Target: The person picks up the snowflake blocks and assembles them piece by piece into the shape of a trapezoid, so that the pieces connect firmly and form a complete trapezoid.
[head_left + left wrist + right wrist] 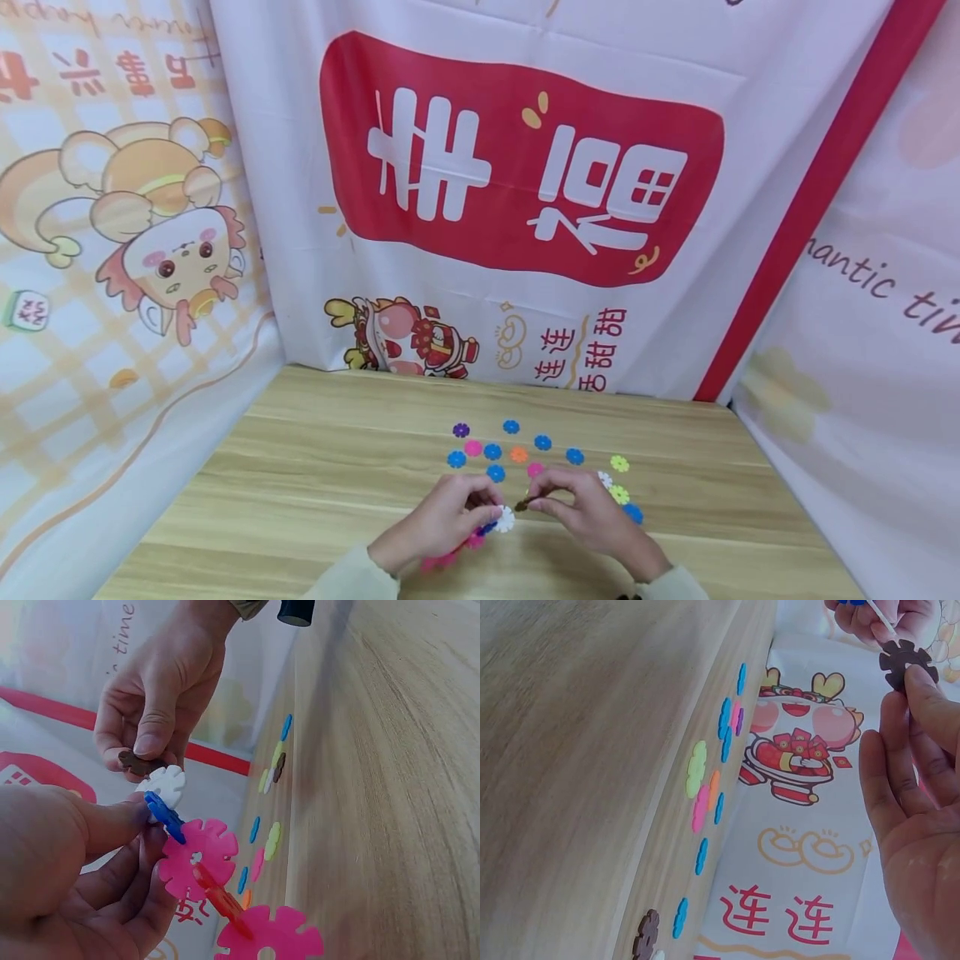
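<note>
On the wooden desk (315, 467), loose snowflake discs (517, 454) lie scattered toward the middle, just beyond both hands near the front edge. The left hand (442, 525) grips a joined cluster (206, 862) of pink, red, blue and white discs; the right hand (588, 508) pinches a brown disc (139, 761) beside the white disc (165, 784). To join them cleanly, I'd line slot against slot, crosswise, then press straight.

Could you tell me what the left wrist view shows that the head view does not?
Only the left wrist view shows the chain plainly: white disc, blue disc, pink disc, red disc. Only the head view shows the red banner and the whole table. Both show the left hand holding the chain and the right hand pinching a brown disc.
</note>
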Demonstrator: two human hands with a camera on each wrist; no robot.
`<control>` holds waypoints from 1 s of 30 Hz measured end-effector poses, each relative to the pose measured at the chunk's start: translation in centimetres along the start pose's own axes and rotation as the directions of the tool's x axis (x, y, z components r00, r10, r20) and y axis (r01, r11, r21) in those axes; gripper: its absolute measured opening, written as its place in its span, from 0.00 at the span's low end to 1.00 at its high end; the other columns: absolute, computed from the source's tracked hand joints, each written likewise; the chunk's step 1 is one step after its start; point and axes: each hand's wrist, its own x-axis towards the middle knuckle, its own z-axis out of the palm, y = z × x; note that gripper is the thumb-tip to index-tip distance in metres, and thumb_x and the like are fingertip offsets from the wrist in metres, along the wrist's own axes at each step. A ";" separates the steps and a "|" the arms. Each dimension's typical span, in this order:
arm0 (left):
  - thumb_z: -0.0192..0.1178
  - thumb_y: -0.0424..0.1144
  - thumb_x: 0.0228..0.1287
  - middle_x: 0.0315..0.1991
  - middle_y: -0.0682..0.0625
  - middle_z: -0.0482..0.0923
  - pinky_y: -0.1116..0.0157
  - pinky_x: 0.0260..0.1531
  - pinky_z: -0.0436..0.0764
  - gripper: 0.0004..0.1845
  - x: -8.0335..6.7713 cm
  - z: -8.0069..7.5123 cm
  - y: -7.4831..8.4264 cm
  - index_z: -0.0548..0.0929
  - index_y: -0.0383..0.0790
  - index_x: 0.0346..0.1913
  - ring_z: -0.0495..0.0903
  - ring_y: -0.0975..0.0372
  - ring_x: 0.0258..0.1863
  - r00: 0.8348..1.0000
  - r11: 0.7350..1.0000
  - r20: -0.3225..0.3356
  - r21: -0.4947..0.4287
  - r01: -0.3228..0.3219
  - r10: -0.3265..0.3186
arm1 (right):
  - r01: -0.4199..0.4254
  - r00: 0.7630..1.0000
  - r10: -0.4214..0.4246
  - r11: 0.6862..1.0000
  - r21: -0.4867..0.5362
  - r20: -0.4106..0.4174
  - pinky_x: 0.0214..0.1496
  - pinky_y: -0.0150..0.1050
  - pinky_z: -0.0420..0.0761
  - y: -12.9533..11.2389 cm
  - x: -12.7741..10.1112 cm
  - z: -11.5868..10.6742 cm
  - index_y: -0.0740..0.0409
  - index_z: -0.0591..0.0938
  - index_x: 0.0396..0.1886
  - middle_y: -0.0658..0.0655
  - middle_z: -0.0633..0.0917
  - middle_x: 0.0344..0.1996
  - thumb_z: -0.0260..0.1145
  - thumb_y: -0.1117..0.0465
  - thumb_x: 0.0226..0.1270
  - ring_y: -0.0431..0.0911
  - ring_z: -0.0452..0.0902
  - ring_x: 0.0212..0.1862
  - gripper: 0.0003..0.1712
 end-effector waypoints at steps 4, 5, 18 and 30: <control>0.65 0.34 0.75 0.35 0.57 0.86 0.73 0.40 0.85 0.03 0.1 0.0 -0.1 0.88 0.43 0.43 0.81 0.72 0.34 1.000 1.000 0.000 -0.009 0.001 -0.001 | 0.026 1.000 -0.026 1.000 -0.005 0.003 0.46 0.35 0.90 -0.2 0.2 0.1 0.52 0.86 0.39 0.50 0.90 0.37 0.73 0.65 0.70 0.39 0.88 0.42 0.04; 0.65 0.35 0.75 0.35 0.57 0.86 0.73 0.40 0.85 0.03 0.1 0.0 -0.1 0.88 0.44 0.43 0.81 0.73 0.34 1.000 1.000 -0.001 -0.009 0.001 -0.001 | 0.034 0.999 -0.034 0.999 -0.009 0.005 0.46 0.35 0.90 -0.2 0.3 0.1 0.52 0.87 0.39 0.50 0.90 0.37 0.73 0.64 0.70 0.39 0.88 0.42 0.03; 0.64 0.30 0.73 0.33 0.56 0.83 0.73 0.35 0.83 0.04 0.4 0.7 -0.2 0.85 0.42 0.39 0.79 0.70 0.32 0.998 0.996 -0.033 -0.075 0.055 -0.058 | 0.161 0.984 -0.173 0.958 -0.235 -0.031 0.46 0.28 0.87 -0.7 0.7 0.8 0.49 0.88 0.36 0.41 0.89 0.35 0.73 0.58 0.69 0.32 0.84 0.40 0.02; 0.65 0.26 0.70 0.29 0.52 0.81 0.74 0.30 0.79 0.07 0.3 1.3 0.5 0.84 0.39 0.34 0.78 0.68 0.30 0.985 0.987 -0.138 -0.130 0.089 -0.107 | 0.438 0.845 -0.515 0.822 -0.365 -0.146 0.42 0.25 0.86 -0.9 1.7 2.3 0.55 0.86 0.34 0.48 0.88 0.29 0.83 0.77 0.43 0.37 0.84 0.33 0.21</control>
